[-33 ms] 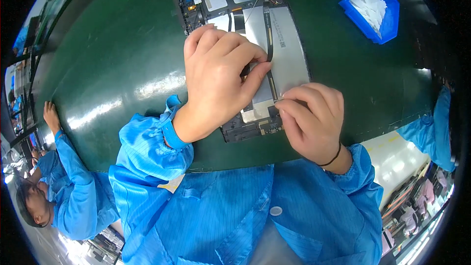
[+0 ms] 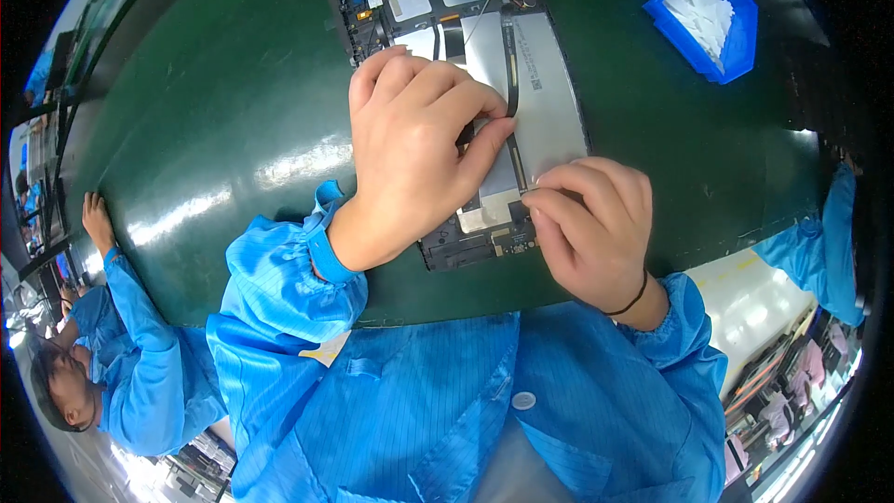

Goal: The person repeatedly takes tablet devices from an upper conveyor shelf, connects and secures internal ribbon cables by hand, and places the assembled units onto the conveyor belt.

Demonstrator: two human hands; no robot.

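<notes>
Fingertips of left hand (image 2: 410, 158) press flat on silver battery panel of opened tablet (image 2: 549, 102), palm down, gripping nothing. Right hand (image 2: 591, 224) curls beside it, fingers pinched at tablet's lower edge; contents unclear. Tablet lies on green table (image 2: 214, 130); blue bin (image 2: 703, 9) sits well apart, upper right.

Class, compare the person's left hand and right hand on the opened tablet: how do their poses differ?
The left hand lies across the opened tablet, covering its middle; the right hand sits at its near edge. The left thumb stretches out; the right hand's fingers curl down. Both wear blue sleeves.
</notes>
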